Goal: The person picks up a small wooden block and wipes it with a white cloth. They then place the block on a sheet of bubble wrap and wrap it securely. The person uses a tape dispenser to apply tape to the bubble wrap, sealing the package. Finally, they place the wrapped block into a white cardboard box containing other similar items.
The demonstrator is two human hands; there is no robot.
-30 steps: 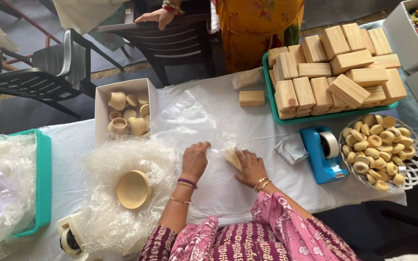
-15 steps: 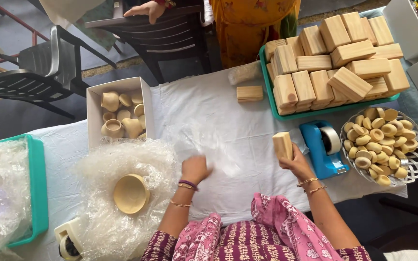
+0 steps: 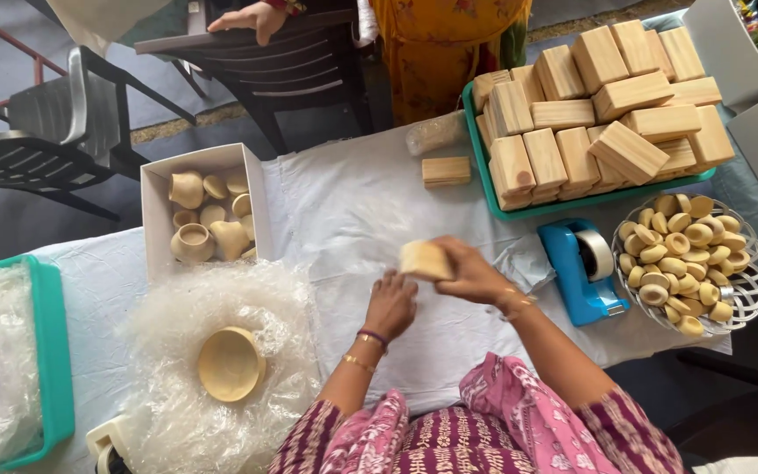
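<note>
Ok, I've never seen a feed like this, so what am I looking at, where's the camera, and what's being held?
No machine here: a person works with bare hands, filmed from a camera on their head looking down. The right hand holds a small wooden block above the white sheet; the left hand rests on the sheet beside it. Around them: a green tray stacked with blocks, a blue tape dispenser, a basket of small pale pieces, a box of little pots, and a bowl on plastic wrap.

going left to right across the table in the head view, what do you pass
teal tray → white box of wooden cups → left hand → right hand holding a wooden block → blue tape dispenser → wire basket of wooden pieces
</note>
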